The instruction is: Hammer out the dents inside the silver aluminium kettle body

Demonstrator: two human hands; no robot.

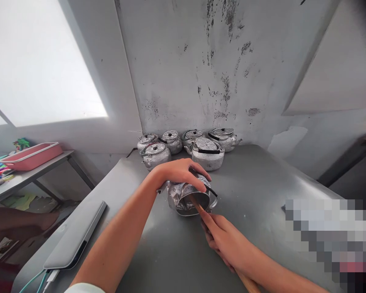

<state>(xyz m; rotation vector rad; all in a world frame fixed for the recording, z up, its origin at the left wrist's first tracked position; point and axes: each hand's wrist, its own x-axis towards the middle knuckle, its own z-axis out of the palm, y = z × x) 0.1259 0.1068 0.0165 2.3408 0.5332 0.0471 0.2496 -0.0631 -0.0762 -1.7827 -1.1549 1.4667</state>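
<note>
A dented silver metal kettle [173, 195] lies tipped on the grey table with its round opening facing me. Its black handle grip [212, 190] shows at the right side. My left hand [186, 173] reaches over the kettle and holds it from above and behind, thumb near the rim; some fingertips are hidden. Wrapped round a wooden stick [247, 281], my right hand [221, 238] is just in front of the opening. The stick's far end goes inside the kettle, and its tip cannot be made out.
Several silver kettles [208, 159] with lids stand at the table's back, against a stained wall [171, 61]. A grey power bank [76, 234] with cables lies at left. A pink basket [36, 156] sits on a side table. The right edge is pixelated.
</note>
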